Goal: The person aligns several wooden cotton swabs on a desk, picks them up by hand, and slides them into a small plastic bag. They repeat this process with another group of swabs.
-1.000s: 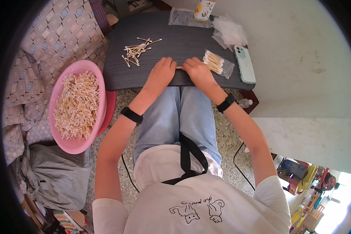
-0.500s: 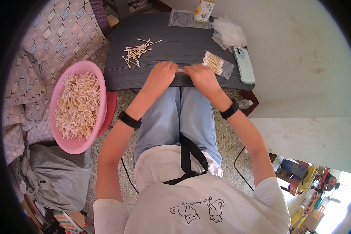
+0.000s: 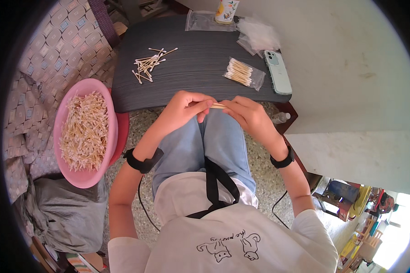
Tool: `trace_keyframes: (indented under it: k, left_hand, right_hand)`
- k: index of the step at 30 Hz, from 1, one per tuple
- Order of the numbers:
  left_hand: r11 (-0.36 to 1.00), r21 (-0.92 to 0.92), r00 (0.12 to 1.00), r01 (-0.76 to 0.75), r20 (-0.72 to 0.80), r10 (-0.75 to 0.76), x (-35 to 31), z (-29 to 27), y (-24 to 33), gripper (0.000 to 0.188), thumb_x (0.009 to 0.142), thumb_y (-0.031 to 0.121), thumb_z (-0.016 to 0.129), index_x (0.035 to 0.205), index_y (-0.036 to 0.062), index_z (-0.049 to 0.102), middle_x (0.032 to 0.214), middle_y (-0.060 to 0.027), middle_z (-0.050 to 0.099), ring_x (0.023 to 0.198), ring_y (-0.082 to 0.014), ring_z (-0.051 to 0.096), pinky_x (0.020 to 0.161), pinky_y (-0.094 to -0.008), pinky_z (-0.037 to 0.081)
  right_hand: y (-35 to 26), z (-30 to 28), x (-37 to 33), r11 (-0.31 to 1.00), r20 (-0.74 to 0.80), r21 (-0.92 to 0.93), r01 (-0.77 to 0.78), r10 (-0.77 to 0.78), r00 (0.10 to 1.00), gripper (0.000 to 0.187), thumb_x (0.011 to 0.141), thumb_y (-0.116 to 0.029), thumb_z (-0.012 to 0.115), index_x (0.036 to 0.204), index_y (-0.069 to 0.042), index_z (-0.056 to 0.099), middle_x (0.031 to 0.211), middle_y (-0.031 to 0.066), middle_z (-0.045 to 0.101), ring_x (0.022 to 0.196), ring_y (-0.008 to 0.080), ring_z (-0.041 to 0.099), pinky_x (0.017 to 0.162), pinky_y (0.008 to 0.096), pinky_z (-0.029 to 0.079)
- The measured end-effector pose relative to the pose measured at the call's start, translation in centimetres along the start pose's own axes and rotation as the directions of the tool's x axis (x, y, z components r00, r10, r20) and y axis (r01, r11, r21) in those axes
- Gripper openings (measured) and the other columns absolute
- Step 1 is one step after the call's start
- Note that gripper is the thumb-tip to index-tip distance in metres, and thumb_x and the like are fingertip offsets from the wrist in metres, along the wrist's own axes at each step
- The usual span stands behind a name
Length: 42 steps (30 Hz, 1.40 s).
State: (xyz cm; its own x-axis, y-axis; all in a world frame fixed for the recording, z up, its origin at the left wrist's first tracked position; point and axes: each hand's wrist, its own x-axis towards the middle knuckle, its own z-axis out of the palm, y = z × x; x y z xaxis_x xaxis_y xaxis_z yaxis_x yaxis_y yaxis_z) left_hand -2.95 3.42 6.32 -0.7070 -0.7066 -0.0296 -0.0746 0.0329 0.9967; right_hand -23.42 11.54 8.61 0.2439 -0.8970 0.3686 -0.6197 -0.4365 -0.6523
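Note:
A few cotton swabs (image 3: 218, 105) lie level between my hands, just off the table's near edge and above my lap. Their tips are covered by my fingers. My left hand (image 3: 190, 108) pinches one end between thumb and fingers; my right hand (image 3: 248, 113) grips the other end. On the black table, a loose heap of cotton swabs (image 3: 146, 65) is scattered to the left. Beyond my right hand rests a clear plastic bag (image 3: 258, 78) with a row of cotton swabs (image 3: 239, 71) inside.
A pink basin (image 3: 60, 157) full of cotton swabs stands left of the table (image 3: 187, 57). A pale green phone (image 3: 278, 75) lies at the table's right edge, near a pile of clear bags (image 3: 258, 34). Behind are a flat clear bag (image 3: 200, 22) and a printed bottle (image 3: 226, 11).
Both hands have come back from the table toward my body, still holding the swabs between them. The view has shifted slightly; the things on the table lie as before.

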Motion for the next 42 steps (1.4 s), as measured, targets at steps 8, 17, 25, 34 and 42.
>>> trace_keyframes:
  k: [8, 17, 25, 34, 42]
  left_hand:
    - [0.888, 0.341, 0.951, -0.308, 0.134, 0.278, 0.0, 1.9, 0.7, 0.016, 0.091, 0.011, 0.063, 0.102, 0.0013, 0.070, 0.069, -0.0048, 0.058, 0.057, -0.0094, 0.057, 0.052, -0.0248, 0.044]
    - [0.967, 0.167, 0.981, -0.192, 0.001, 0.195, 3.7, 4.2, -1.1, 0.019, 0.089, 0.009, 0.064, 0.107, 0.0020, 0.068, 0.084, -0.0063, 0.064, 0.067, -0.0134, 0.064, 0.062, -0.0255, 0.051]
    - [0.891, 0.325, 0.940, -0.316, -0.020, 0.340, 5.8, 4.5, -3.0, 0.017, 0.087, 0.005, 0.065, 0.103, 0.0024, 0.068, 0.090, -0.0075, 0.066, 0.083, -0.0169, 0.066, 0.075, -0.0277, 0.052]
    - [0.805, 0.509, 0.868, -0.307, -0.198, 0.456, 7.7, 9.0, -3.5, 0.024, 0.078, 0.012, 0.074, 0.097, 0.0020, 0.064, 0.091, -0.0087, 0.062, 0.084, -0.0214, 0.063, 0.074, -0.0323, 0.052]
    - [0.711, 0.685, 0.836, -0.162, -0.288, 0.468, 8.4, 9.5, -3.8, 0.017, 0.075, 0.008, 0.073, 0.087, 0.0035, 0.061, 0.100, -0.0096, 0.060, 0.102, -0.0297, 0.056, 0.088, -0.0403, 0.046]
  right_hand:
    - [0.9, -1.2, -2.0, 0.995, 0.059, 0.068, -0.077, 0.073, 0.996, 0.020, 0.085, -0.004, 0.065, 0.104, 0.001, 0.064, 0.073, 0.0124, 0.056, 0.063, 0.0267, 0.055, 0.059, 0.0359, 0.045]
    - [3.9, -2.0, -4.3, 0.983, -0.116, -0.148, -0.104, 0.087, 0.989, 0.010, 0.084, -0.001, 0.060, 0.094, 0.003, 0.063, 0.086, 0.0177, 0.064, 0.074, 0.0365, 0.061, 0.065, 0.0422, 0.050]
    - [10.3, -5.5, -4.3, 0.813, -0.345, -0.272, -0.514, 0.417, 0.841, 0.018, 0.091, -0.013, 0.058, 0.087, 0.003, 0.066, 0.070, 0.0220, 0.061, 0.064, 0.0401, 0.060, 0.058, 0.0418, 0.047]
    - [8.6, -3.6, -2.8, 0.858, -0.291, -0.164, -0.486, 0.429, 0.855, 0.016, 0.089, -0.011, 0.059, 0.091, 0.004, 0.066, 0.077, 0.0218, 0.064, 0.071, 0.0390, 0.062, 0.062, 0.0393, 0.049]
    - [7.1, -1.7, -2.9, 0.881, -0.284, -0.100, -0.462, 0.419, 0.862, 0.015, 0.091, -0.010, 0.059, 0.089, 0.004, 0.064, 0.070, 0.0197, 0.062, 0.063, 0.0371, 0.061, 0.056, 0.0374, 0.047]
